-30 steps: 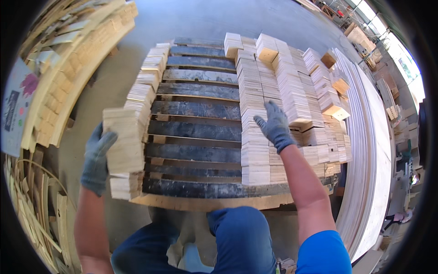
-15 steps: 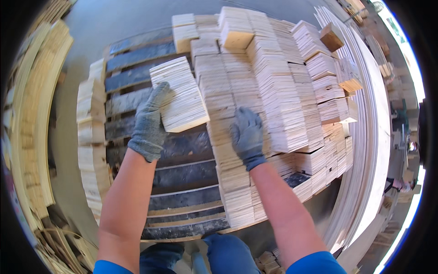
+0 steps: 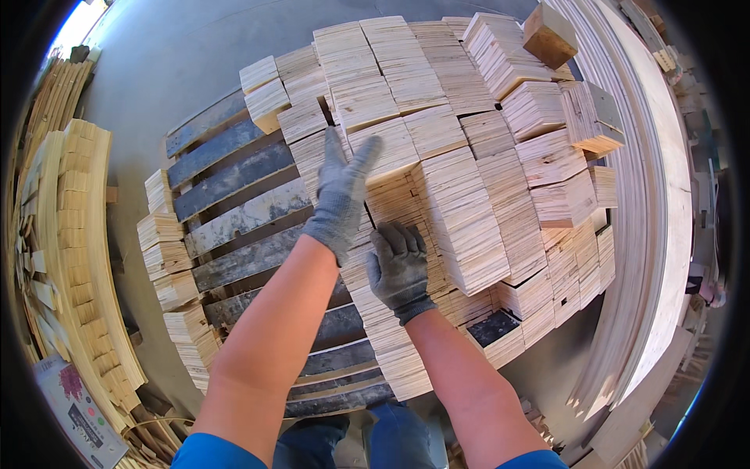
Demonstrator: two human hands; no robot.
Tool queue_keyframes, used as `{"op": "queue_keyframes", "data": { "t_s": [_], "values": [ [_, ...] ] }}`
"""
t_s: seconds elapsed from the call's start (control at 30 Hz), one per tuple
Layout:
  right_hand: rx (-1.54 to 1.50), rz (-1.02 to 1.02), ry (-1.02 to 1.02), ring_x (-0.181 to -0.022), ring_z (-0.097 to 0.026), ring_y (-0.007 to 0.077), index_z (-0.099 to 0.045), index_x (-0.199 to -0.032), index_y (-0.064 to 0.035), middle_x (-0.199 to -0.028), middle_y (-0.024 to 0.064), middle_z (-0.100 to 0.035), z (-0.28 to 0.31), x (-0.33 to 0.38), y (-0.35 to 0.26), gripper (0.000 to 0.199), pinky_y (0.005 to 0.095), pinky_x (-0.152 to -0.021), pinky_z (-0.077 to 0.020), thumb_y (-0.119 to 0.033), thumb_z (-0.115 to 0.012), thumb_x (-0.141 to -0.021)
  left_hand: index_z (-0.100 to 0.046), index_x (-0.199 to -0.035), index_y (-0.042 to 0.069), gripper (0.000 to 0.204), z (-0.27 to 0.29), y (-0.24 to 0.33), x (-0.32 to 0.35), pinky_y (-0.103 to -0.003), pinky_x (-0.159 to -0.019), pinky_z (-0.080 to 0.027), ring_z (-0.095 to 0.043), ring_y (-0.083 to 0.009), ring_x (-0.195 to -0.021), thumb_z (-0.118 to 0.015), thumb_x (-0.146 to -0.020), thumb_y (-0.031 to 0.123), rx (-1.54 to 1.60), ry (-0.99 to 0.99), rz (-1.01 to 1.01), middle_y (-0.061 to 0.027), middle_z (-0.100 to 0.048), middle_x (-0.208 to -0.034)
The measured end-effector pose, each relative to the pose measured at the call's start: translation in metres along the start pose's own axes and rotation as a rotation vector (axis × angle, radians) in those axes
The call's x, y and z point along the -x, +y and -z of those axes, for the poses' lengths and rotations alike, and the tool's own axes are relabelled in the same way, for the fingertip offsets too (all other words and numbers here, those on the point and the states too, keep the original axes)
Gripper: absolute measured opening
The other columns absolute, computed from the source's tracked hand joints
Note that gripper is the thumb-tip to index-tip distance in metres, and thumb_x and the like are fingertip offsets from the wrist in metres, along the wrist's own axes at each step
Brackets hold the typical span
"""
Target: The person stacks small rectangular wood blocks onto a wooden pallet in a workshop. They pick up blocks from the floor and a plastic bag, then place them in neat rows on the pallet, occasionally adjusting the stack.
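A bundle of thin wooden slats (image 3: 383, 150) sits on the upper layer of a large stack of wooden pieces (image 3: 406, 356), against the bundle behind it. My left hand (image 3: 341, 195), in a grey knitted glove, is at the left side of this bundle, fingers stretched and thumb apart over its edge. It grips nothing; whether it touches the bundle I cannot tell. Just in front of the bundle, my gloved right hand (image 3: 400, 267) rests on the lower layer with its fingers apart and slightly bent. Nothing shows in it.
The stack stands on a dark slatted pallet (image 3: 250, 187). More wooden blocks (image 3: 168, 262) line its left side. A squared timber piece (image 3: 549, 36) lies on top at the far right. Long pale boards (image 3: 652, 234) run along the right, and stacked timber (image 3: 82, 234) stands at the left.
The slat bundle my left hand held above the pallet now sits on the stack's upper layer, released. That hand has moved right; my right hand stays low on the stack. The view has shifted.
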State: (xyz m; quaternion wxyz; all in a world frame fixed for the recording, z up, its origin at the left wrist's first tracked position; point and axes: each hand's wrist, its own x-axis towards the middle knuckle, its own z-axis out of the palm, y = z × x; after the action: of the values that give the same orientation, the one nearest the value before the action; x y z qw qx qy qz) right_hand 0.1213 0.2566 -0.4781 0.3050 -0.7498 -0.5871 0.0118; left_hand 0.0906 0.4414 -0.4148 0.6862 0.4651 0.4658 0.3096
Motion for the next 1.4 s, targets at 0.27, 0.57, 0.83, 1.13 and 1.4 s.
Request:
{"op": "queue_keyframes", "data": {
  "t_s": [0.27,0.57,0.83,1.13,1.4],
  "values": [
    [0.075,-0.006,-0.03,-0.122,-0.057,0.0365,-0.063,-0.124,-0.008,-0.133,0.0129,-0.059,0.002,0.001,0.004,0.041,0.0568,-0.107,-0.0417,-0.018,-0.068,-0.085,-0.011,-0.159,-0.009,0.126,-0.019,-0.014,-0.015,-0.035,-0.116,-0.041,-0.051,-0.0358,-0.136,-0.094,-0.067,0.015,-0.522,-0.053,-0.166,-0.0292,-0.048,-0.147],
    [0.196,0.167,-0.045,-0.123,-0.056,0.0406,-0.062,-0.128,-0.006,-0.132,0.0179,-0.061,-0.033,0.021,0.029,0.042,0.0553,-0.11,-0.0395,-0.023,-0.067,-0.09,-0.013,-0.162,-0.004,0.128,0.093,-0.032,0.126,-0.042,-0.12,-0.038,-0.041,-0.0366,-0.146,-0.095,-0.071,0.031,-0.648,0.124,-0.382,-0.0301,-0.039,-0.157],
    [0.287,0.308,-0.176,-0.111,-0.065,0.039,-0.069,-0.119,0.0051,-0.119,0.0246,-0.071,-0.04,0.001,0.116,0.04,0.0455,-0.101,-0.049,-0.03,-0.061,-0.102,-0.043,-0.153,-0.001,0.084,0.344,-0.092,0.587,-0.04,-0.117,-0.041,-0.049,-0.0294,-0.142,-0.084,-0.081,0.014,-0.417,0.561,0.419,-0.0196,-0.051,-0.152],
    [0.312,0.139,-0.645,-0.129,-0.059,0.0348,-0.054,-0.143,0.0088,-0.143,0.0243,-0.06,0.038,-0.04,-0.016,0.061,0.0367,-0.111,-0.0435,-0.04,-0.051,-0.107,-0.046,-0.15,-0.002,0.081,0.411,-0.246,0.979,-0.039,-0.108,-0.049,-0.059,-0.0313,-0.132,-0.081,-0.081,0.023,-0.375,1.034,1.128,-0.0224,-0.058,-0.145],
    [0.002,0.535,-0.986,-0.137,-0.052,0.0297,-0.05,-0.147,0.0049,-0.148,0.0193,-0.055,-0.025,0.281,-0.381,0.058,0.0375,-0.114,-0.0428,-0.02,-0.067,-0.098,-0.035,-0.158,0.0,0.097,0.403,-0.371,1.141,-0.043,-0.114,-0.043,-0.048,-0.0324,-0.142,-0.087,-0.081,0.028,0.479,1.535,0.868,-0.0207,-0.047,-0.155]
  ]
}}
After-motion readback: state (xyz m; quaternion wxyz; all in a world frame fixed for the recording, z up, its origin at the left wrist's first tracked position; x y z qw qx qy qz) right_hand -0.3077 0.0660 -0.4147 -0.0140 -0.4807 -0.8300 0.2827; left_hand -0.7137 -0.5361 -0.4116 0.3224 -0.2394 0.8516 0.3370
